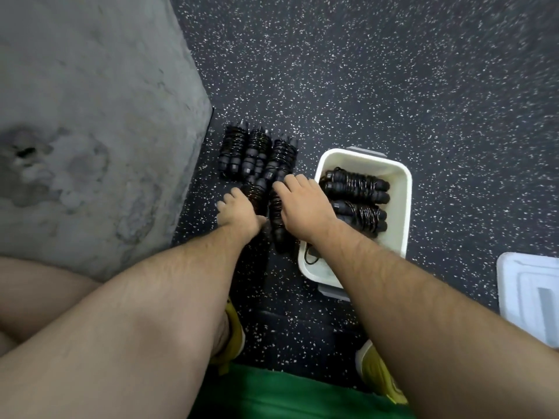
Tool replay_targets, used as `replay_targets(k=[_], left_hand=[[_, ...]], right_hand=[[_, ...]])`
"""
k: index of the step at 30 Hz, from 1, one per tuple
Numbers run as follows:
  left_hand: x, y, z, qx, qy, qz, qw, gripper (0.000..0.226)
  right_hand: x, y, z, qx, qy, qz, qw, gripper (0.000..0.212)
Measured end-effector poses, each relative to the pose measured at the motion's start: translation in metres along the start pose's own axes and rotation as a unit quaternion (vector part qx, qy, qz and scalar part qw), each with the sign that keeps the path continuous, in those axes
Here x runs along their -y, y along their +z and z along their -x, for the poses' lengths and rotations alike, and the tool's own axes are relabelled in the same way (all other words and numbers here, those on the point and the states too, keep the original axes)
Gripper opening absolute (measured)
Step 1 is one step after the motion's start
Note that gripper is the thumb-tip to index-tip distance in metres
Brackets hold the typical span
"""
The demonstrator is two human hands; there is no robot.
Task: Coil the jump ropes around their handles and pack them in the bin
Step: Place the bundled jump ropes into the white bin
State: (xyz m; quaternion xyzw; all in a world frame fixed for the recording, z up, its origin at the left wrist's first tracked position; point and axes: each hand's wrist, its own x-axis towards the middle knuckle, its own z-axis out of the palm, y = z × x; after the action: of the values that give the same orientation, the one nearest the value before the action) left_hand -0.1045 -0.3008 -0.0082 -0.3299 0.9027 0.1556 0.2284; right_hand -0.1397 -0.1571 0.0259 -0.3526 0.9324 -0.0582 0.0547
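Three black jump ropes coiled round their handles (257, 152) lie side by side on the speckled floor. Just in front of them my left hand (237, 211) grips another coiled rope bundle (255, 192). My right hand (302, 204) grips a second bundle (276, 219) lying beside it. To the right stands a white bin (402, 189) with two coiled ropes (357, 189) stacked inside at its far end; a loose loop of rope (311, 257) shows at its near end.
A grey concrete wall (90, 116) rises on the left, close to the ropes. The bin's white lid (529, 294) lies on the floor at the right. My bare knees and yellow shoes (234, 331) are below the hands.
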Motion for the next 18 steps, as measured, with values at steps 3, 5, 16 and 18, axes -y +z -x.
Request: replay_targets(k=[3,5,16,18], left_hand=[[0.008,-0.026,0.015,-0.105,0.114,-0.019,0.988,0.087],[0.009,-0.043,0.025,-0.164,0.214,-0.024,0.963,0.085],[-0.068,-0.030,0.119,0.030,0.524,-0.054,0.850,0.077],[-0.079,-0.012,0.132,0.074,0.525,-0.081,0.844,0.074]], right_hand=[[-0.010,-0.016,0.006,-0.021,-0.003,0.006,1.000,0.063],[-0.019,-0.029,0.013,-0.041,-0.003,0.010,0.999,0.075],[-0.074,-0.069,0.140,0.050,0.058,0.030,0.997,0.075],[-0.077,-0.055,0.167,0.080,0.106,0.021,0.991,0.069]])
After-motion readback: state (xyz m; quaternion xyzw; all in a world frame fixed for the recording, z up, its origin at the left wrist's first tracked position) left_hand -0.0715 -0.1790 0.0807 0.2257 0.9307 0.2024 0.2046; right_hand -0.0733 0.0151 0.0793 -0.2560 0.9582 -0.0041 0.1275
